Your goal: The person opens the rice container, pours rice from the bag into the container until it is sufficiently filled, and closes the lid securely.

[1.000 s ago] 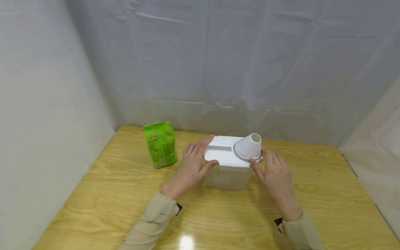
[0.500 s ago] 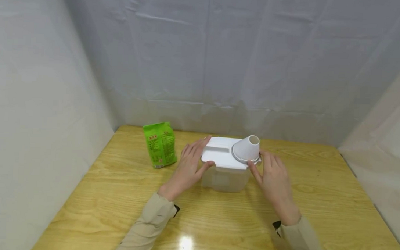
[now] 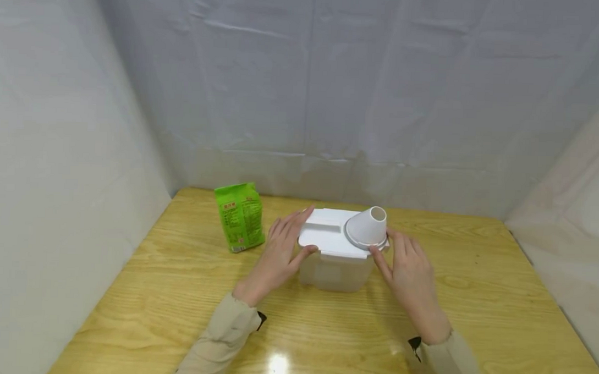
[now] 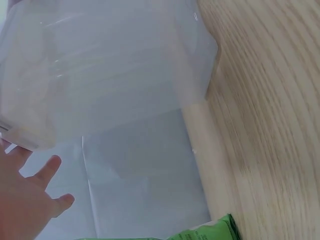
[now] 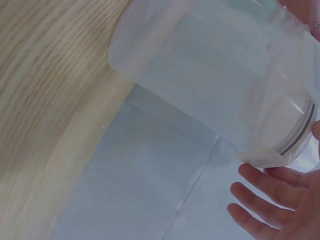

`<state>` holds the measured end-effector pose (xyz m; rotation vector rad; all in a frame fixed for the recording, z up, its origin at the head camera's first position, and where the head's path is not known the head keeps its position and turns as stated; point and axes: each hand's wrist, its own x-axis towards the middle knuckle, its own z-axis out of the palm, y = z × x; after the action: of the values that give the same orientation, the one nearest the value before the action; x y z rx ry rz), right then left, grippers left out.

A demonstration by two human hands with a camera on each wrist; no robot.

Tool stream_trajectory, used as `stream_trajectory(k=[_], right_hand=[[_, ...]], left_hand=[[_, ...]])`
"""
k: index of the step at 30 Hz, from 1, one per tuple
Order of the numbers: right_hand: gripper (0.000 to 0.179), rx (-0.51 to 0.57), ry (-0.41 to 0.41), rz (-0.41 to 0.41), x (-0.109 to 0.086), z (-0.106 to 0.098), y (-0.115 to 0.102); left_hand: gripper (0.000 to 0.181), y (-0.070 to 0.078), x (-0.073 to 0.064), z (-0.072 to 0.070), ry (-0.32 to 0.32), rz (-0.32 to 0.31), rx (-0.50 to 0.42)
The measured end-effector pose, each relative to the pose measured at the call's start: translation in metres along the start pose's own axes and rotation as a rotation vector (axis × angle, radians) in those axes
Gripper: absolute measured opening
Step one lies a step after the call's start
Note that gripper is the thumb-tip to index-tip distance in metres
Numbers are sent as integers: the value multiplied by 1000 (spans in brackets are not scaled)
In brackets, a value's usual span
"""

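One left hand (image 3: 278, 254) and one right hand (image 3: 411, 268) pinch the lid (image 3: 331, 244) edges, spare fingers spread; the box (image 3: 341, 275) on the table (image 3: 147, 286) looks light, stiff, slippery, best held by both ends.

Wood-grain table (image 3: 344, 337): green packet (image 3: 242, 221), translucent container (image 3: 340, 273).

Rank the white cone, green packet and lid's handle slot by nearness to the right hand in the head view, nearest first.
1. White cone: at the lid's right end, beside the right hand.
2. Handle slot: in the lid's left half.
3. Green packet: to the left, beyond the left hand.
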<state>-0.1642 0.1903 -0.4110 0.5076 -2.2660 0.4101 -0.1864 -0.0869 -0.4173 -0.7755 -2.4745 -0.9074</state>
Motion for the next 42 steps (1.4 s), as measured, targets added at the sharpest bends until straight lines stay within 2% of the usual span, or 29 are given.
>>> stream_trajectory(k=[4,11,17,29,42], right_hand=[[74,20,-1,1,0,-1,0],[79,78,-44,54,1,-1,2],[84,87,-63,46,6,0,4],[95,116,-42,38,16,7,0],[93,111,-11,1,17,4,-3]], left_hand=[[85,0,-2,1,6,-4,6],[85,0,-2,1,19,-1,2],[85,0,-2,0,13,-8,-7],[84,2,-7,0,14,-16,-6],[83,4,-9,-5,12,-6,7]])
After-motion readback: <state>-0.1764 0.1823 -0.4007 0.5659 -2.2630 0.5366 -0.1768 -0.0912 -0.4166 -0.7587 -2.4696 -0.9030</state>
